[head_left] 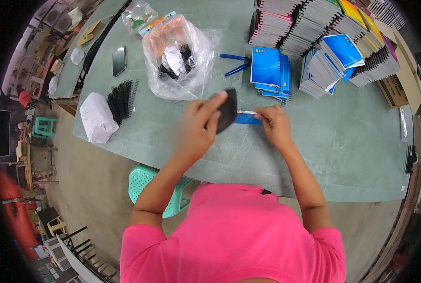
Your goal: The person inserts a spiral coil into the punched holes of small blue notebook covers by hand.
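My left hand, partly blurred, is closed on a dark flat cover-like sheet, which stands tilted up above the table. Whether that sheet is joined to the small blue notebook beside it, I cannot tell. The notebook lies on the table in front of me, with a white edge and coil along its far side. My right hand pinches its right end between thumb and fingers. Just beyond lies a small stack of blue spiral notebooks, and blue-handled pliers rest to its left.
Tall piles of notebooks and a fanned blue-covered stack stand at the back right, near a cardboard box. At left are a clear plastic bag, black binding coils, a white paper bundle and a green stool.
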The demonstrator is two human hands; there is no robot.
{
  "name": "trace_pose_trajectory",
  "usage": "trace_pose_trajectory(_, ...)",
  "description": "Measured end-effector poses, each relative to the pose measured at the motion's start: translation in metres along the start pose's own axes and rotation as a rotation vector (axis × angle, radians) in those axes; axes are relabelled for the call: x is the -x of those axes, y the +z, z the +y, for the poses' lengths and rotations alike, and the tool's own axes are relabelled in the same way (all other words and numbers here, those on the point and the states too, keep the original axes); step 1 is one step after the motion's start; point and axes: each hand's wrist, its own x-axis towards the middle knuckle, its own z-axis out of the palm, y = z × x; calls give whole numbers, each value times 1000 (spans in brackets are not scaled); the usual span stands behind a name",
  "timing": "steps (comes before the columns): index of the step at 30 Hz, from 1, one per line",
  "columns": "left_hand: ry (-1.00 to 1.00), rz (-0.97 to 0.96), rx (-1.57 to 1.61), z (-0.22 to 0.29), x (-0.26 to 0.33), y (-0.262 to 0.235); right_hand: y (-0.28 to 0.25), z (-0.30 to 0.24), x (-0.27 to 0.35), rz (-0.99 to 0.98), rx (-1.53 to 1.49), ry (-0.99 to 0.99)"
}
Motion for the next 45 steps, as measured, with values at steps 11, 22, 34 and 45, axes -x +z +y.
trace_pose_trajectory(11,-89,-536,-259,-19,16,20,-5,-8,2,-54,-220,87)
trace_pose_trajectory(22,7,-342,78,6,6,10,-8,9,12,-15,-508,238)
trace_pose_trajectory(34,123,-47,-2,2,-3,27,1,34,24,11,-736,537)
trace_pose_trajectory(45,48,-445,-119,-9,11,46,3,34,32,-11,-932,550)
